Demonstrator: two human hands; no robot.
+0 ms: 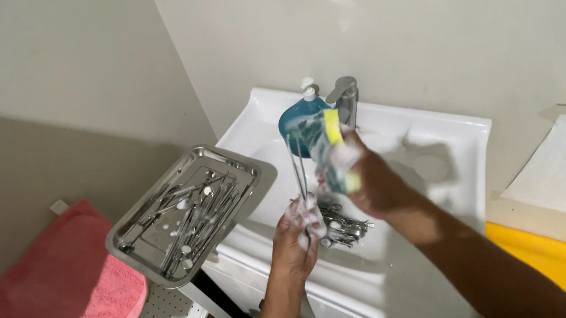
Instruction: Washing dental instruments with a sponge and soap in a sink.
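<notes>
Over the white ceramic sink (pixel 445 133), soapy left hand (pixel 300 233) with fingers pinched round the lower end of long, thin steel tweezers (pixel 298 172), held upright. Right hand (pixel 369 179), fingers closed on a wet yellow-edged sponge (pixel 333 151), just right of the prongs. Likely light, stiff, slippery with foam; best gripped low, near the joined end. More steel instruments (pixel 343 227) below; steel tray (pixel 189 212) left.

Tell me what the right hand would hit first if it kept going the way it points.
The right hand, gripping a sponge, points up and away toward the blue soap bottle beside the tap. It would likely meet the bottle first, though depth is unclear.
</notes>
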